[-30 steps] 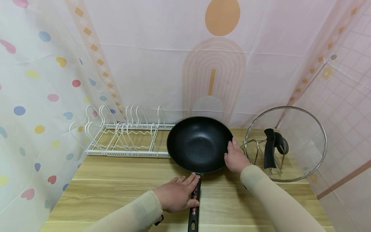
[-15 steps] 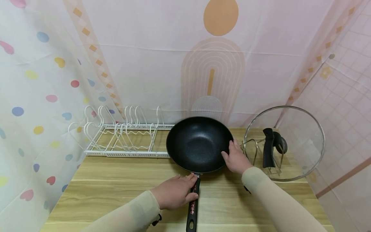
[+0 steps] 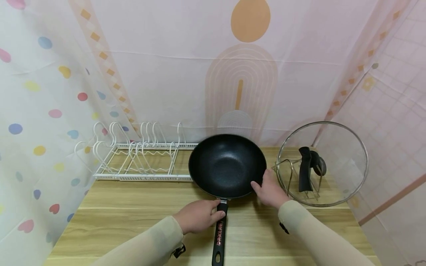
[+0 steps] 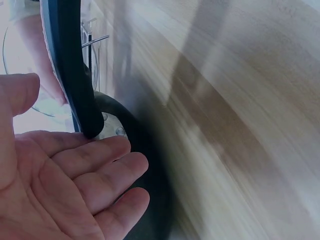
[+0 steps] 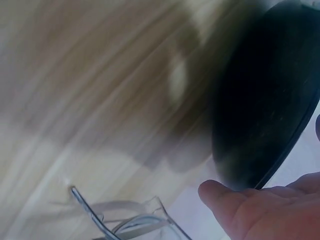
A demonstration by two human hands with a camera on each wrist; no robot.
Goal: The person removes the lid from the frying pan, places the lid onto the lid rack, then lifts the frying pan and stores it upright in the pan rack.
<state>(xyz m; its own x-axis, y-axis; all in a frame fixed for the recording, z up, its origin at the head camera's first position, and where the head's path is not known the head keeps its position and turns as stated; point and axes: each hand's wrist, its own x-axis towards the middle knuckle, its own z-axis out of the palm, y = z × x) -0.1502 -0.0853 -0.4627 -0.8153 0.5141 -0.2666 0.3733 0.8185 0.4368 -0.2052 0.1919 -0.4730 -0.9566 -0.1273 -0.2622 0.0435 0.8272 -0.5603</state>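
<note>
A black wok (image 3: 227, 166) sits on the wooden table, its handle (image 3: 219, 229) pointing toward me. My left hand (image 3: 199, 216) is at the handle's upper end near the wok, thumb over the handle. In the left wrist view its fingers (image 4: 107, 182) are fairly straight beside and below the handle, not wrapped round it. At the wok's lower right edge is my right hand (image 3: 271, 190), with the thumb over the inside and the fingers outside. The right wrist view shows its fingers (image 5: 270, 202) extended by the rim.
A white wire dish rack (image 3: 143, 177) stands behind on the left, close to the wok. To the right, a glass lid (image 3: 339, 155) with a black handle (image 3: 304, 170) stands upright in a metal wire stand (image 3: 290, 171). Patterned curtains (image 3: 166, 81) border the table (image 3: 133, 214).
My right hand has slid down along the wok's rim, and its fingers have gone from on the rim to outside it. My left fingers, earlier across the handle, have dropped beside it.
</note>
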